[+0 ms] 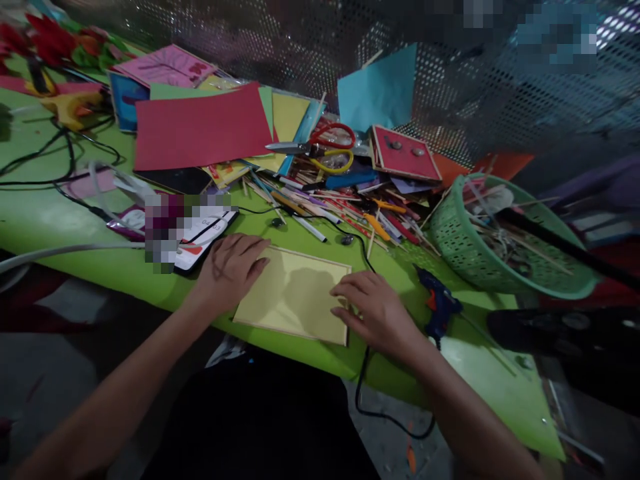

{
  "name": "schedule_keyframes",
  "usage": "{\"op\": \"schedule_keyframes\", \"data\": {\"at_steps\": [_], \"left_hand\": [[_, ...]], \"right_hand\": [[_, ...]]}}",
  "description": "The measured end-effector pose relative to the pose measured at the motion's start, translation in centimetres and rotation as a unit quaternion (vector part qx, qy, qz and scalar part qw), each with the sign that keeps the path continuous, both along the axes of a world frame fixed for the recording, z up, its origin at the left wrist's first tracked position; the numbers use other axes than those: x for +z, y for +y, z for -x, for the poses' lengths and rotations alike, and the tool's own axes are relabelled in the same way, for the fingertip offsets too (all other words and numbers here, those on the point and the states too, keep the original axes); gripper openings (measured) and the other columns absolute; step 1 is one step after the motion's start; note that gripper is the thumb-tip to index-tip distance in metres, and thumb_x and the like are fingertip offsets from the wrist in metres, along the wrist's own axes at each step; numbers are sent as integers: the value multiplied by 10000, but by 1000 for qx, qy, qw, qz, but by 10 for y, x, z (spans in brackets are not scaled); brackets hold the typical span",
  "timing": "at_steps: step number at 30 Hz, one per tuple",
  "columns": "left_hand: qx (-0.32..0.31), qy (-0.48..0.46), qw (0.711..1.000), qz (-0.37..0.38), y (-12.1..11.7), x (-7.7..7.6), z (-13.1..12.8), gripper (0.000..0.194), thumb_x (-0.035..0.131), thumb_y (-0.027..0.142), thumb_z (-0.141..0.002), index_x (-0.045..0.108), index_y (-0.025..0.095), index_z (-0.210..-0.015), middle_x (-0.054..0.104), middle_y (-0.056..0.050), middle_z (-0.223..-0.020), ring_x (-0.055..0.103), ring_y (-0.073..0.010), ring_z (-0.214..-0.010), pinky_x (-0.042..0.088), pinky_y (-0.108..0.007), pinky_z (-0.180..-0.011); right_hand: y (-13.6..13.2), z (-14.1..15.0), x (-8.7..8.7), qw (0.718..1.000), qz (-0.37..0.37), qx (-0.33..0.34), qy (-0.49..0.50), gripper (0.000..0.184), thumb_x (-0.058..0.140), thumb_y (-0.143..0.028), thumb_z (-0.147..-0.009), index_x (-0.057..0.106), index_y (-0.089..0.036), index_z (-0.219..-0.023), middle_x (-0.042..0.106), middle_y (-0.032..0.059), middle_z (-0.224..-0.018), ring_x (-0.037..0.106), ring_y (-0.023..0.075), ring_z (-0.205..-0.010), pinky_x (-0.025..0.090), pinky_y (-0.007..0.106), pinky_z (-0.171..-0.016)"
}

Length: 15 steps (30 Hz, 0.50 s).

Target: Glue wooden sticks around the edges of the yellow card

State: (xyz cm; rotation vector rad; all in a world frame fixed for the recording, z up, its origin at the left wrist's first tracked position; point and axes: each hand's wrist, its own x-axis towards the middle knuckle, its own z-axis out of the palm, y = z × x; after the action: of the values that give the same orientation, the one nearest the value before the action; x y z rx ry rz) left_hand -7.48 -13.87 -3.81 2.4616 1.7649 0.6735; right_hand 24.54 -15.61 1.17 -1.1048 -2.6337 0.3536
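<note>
A yellow sheet with thin wooden strips along its edges (295, 300) lies flat near the front edge of the green table. My left hand (234, 263) rests at its left side, fingers stretched out over the corner. At the right edge is my right hand (370, 307), fingers apart and slightly bent, the tips over the sheet. Neither hand is closed around anything. Shadows of the hands fall across the sheet. Just right of my right hand lies a dark blue glue gun (439, 300) with an orange trigger.
Scissors (320, 148) with red and yellow handles lie on piled sticks and pens. Behind are a red paper sheet (200, 130) and a red framed panel (405, 153). A green basket (450, 220) stands right. A black cable (359, 387) hangs off the front edge.
</note>
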Motion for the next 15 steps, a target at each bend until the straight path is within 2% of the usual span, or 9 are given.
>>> {"op": "schedule_keyframes", "data": {"at_steps": [3, 6, 12, 15], "left_hand": [[1, -4, 1000, -10, 0, 0, 0, 364, 466, 336, -1057, 728, 233, -1287, 749, -113, -1279, 640, -303, -1227, 491, -496, -1091], [4, 3, 1000, -26, -2, 2, 0, 333, 464, 323, -1061, 737, 222, -1224, 750, -107, -1261, 641, -296, -1196, 486, -466, -1071], [33, 28, 999, -31, -9, 6, 6, 267, 505, 356, -1044, 736, 229, -1002, 757, -108, -1092, 642, -303, -1119, 478, -457, -1006], [32, 57, 998, -17, -22, 8, 14, 269, 495, 374, -1052, 700, 246, -934, 755, -82, -1024, 657, -282, -1044, 458, -444, -986]], "right_hand": [[-9, 5, 8, 996, 56, 58, -21, 185, 730, -355, -966, 669, -195, -1035, 715, 110, -1083, 628, 262, -1010, 481, 403, -877], [-14, 6, 8, 989, 76, 103, -74, 242, 767, -374, -936, 647, -194, -1044, 696, 108, -1121, 606, 268, -1057, 466, 408, -905], [-10, 1, 4, 989, 26, 96, -108, 94, 654, -203, -993, 650, -186, -1086, 693, 96, -1134, 597, 258, -1065, 437, 411, -919], [-7, -3, 4, 989, -15, 83, -124, 132, 597, -101, -989, 665, -182, -1069, 700, 93, -1105, 592, 253, -1032, 428, 404, -914]]}}
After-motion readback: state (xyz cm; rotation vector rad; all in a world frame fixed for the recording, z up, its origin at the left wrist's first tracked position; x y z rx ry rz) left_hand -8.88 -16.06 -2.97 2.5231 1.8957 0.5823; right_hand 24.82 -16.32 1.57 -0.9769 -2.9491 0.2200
